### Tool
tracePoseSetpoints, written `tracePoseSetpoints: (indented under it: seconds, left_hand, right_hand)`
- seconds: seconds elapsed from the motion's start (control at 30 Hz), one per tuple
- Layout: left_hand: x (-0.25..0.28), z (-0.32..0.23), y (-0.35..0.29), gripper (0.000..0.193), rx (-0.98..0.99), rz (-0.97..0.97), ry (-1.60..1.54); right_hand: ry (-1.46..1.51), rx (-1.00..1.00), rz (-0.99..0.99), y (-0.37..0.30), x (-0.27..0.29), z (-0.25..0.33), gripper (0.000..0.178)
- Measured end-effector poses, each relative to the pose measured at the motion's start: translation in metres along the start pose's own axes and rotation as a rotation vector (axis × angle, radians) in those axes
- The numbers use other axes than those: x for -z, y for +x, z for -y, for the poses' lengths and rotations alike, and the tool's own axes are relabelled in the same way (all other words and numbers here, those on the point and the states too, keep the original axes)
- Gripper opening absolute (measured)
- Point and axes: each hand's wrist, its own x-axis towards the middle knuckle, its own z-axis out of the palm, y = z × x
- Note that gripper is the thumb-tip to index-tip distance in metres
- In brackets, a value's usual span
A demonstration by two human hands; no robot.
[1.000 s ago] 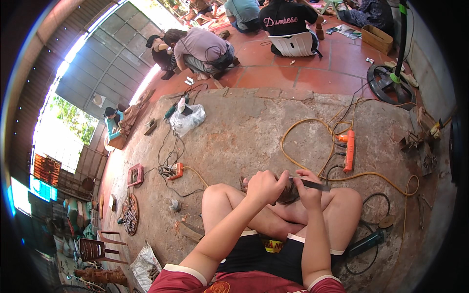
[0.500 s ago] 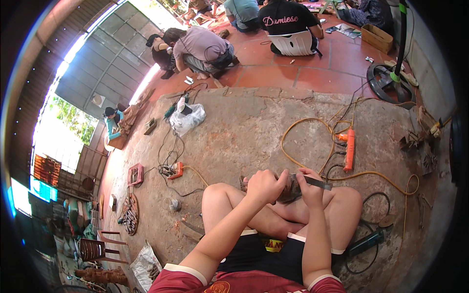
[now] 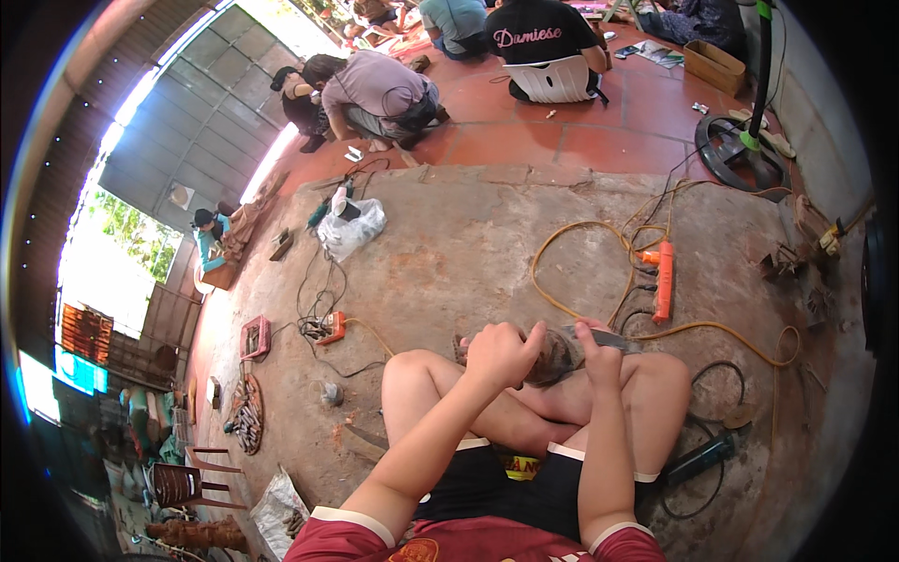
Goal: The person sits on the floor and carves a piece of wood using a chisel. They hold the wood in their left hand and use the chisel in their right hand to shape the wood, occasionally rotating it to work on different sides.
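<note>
I sit cross-legged, with both hands over my lap. My left hand (image 3: 503, 356) is closed around a dark brown, rounded, rough piece (image 3: 554, 360), perhaps carved wood; its far end shows past the knuckles. In my right hand (image 3: 600, 352) is a flat grey metal strip (image 3: 633, 347), gripped with the thumb along it. The strip's inner end lies over or against the brown piece; the fingers hide the exact contact. Whether the strip is a file or a blade cannot be made out.
By my right knee lies a dark green power tool (image 3: 698, 457) with a disc. An orange power strip (image 3: 663, 281) and yellow cord (image 3: 552, 298) lie ahead. On the left are a pink basket (image 3: 255, 337), a tray of tools (image 3: 245, 417) and a plastic bag (image 3: 351, 229). Other people crouch farther off.
My right hand and the metal strip have shifted slightly against the brown piece, and more of that piece shows. My left hand keeps its grip. The whole view has moved a little.
</note>
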Motion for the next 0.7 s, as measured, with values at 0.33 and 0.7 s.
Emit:
tracePoseSetpoints:
  seconds: [0.33, 0.7]
  left_hand:
    - [-0.005, 0.003, 0.004, 0.061, 0.013, -0.013, 0.049]
    - [0.002, 0.001, 0.017, 0.063, 0.033, 0.019, 0.033]
  right_hand:
    - [-0.074, -0.021, -0.034, 0.0, -0.005, 0.003, 0.018]
    - [-0.139, 0.071, -0.137, -0.002, -0.012, -0.004, 0.017]
